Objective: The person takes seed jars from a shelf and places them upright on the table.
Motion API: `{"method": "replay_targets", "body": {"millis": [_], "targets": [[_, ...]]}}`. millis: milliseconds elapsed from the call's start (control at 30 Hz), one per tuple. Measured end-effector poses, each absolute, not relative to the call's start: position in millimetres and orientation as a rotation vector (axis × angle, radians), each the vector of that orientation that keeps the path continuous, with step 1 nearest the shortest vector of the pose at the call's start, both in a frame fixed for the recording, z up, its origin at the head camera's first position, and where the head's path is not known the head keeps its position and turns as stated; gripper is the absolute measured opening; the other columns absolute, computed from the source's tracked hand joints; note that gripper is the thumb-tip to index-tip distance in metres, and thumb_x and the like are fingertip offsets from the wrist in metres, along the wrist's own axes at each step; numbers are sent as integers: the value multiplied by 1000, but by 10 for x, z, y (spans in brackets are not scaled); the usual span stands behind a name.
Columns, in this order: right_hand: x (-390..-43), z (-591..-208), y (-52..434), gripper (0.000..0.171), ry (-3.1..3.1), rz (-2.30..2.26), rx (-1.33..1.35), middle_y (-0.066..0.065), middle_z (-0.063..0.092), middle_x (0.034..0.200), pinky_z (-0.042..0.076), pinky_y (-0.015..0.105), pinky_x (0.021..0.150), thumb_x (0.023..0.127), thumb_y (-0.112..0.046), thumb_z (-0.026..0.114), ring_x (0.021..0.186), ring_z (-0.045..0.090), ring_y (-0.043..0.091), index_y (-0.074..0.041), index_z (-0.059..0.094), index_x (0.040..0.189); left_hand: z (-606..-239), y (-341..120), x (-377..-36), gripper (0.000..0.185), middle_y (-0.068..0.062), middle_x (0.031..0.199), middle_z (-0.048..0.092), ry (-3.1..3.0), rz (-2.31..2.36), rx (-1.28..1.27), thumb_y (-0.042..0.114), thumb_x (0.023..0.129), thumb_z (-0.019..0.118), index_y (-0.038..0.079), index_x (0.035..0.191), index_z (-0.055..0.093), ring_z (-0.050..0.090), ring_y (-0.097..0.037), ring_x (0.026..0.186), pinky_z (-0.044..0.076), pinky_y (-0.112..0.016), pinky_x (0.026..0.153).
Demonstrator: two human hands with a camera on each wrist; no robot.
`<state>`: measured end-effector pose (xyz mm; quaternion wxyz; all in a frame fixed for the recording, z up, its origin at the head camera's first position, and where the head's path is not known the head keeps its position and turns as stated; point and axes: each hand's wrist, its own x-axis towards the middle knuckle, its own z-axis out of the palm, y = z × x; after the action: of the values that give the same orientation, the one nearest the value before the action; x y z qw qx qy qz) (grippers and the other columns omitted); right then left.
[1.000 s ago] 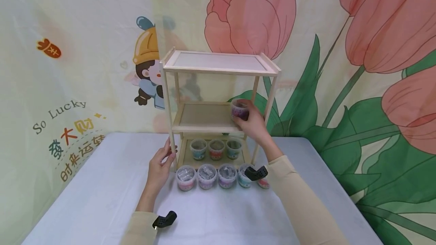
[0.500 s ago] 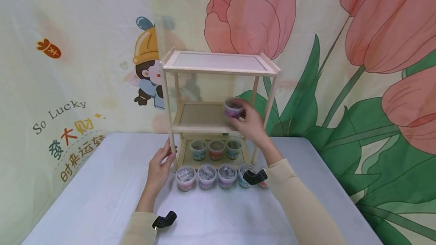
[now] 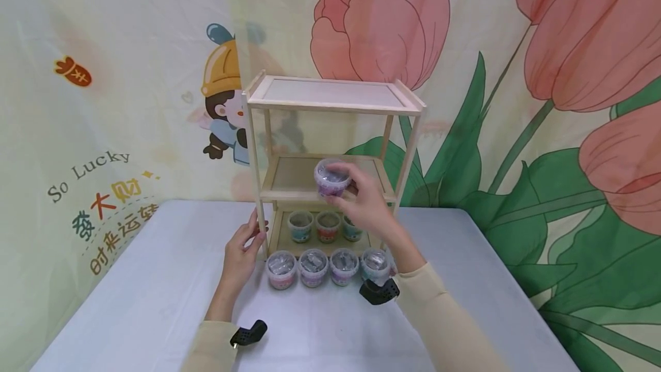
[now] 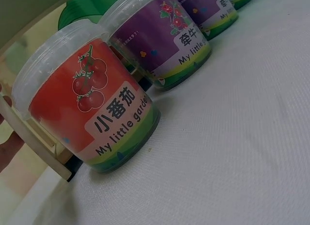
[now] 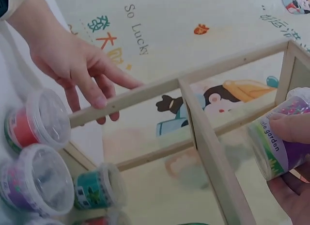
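My right hand point(image 3: 368, 202) grips a small lidded planting cup point(image 3: 331, 183) with a purple label, thumb and fingers on its sides. The cup is at the front of the wooden rack's middle shelf point(image 3: 294, 179) and tilts so its clear lid shows. "garden" is printed on its label in the right wrist view. My left hand point(image 3: 244, 252) holds the rack's front left post point(image 3: 254, 157) low down, its thumb in front and fingers behind. In the left wrist view a tomato cup point(image 4: 94, 99) and a purple cup point(image 4: 160, 40) stand near that post.
On the bottom shelf stand a teal cup point(image 3: 300, 227), a red cup point(image 3: 327, 227) and another teal cup point(image 3: 352, 229), partly behind my right hand. Several lidded cups line the white tablecloth point(image 3: 310, 332) before the rack. A printed cloth backdrop point(image 3: 490, 131) hangs behind.
My right hand has brought the purple cup leftward, down and nearer from the right side of the middle shelf, tipping its lid toward me. The left hand stays on the post.
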<state>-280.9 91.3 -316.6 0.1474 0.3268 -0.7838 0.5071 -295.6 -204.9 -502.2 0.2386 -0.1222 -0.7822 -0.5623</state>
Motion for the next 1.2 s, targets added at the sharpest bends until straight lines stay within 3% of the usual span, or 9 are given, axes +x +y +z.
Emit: {"method": "replay_targets", "body": {"millis": [167,533,633,867,1200], "targets": [[-2649,-3311,843,60,-2261,1508,983,15,56,148,54,43,110,92,9,77,133,58,30,-8,57,146,-5017,-2058,-2953,62,-11,128,72,-2149,-1535,-323,11,107,65,27,163,44,64,-10,117,59,-36,99],[-2408,-3778,785,59,-2309,1598,992,7,57,148,56,34,107,93,6,78,131,59,24,-15,59,145,-5047,-2069,-2957,62,-16,128,70,-2111,-1578,-343,8,106,65,24,162,45,60,6,112,52,-10,92],[-2374,-3882,781,60,-2334,1607,993,4,58,148,56,33,106,92,6,79,131,60,23,-17,59,144,-5051,-2070,-2959,62,-16,128,71,-2107,-1577,-343,8,106,65,24,162,45,60,6,111,52,-10,92],[-2285,-4066,735,59,-2377,1669,979,1,58,147,54,42,110,92,5,80,134,57,22,-20,61,142,-5042,-2074,-2960,63,-18,127,70,-2095,-1583,-356,4,105,65,22,162,46,60,7,110,52,-10,91],[-2174,-4335,660,57,-2397,1800,929,-3,57,146,52,38,112,89,4,83,136,55,22,-23,66,136,-5033,-2053,-2984,62,-16,125,72,-2088,-1571,-364,7,105,66,24,161,47,62,1,111,53,-12,91]]}}
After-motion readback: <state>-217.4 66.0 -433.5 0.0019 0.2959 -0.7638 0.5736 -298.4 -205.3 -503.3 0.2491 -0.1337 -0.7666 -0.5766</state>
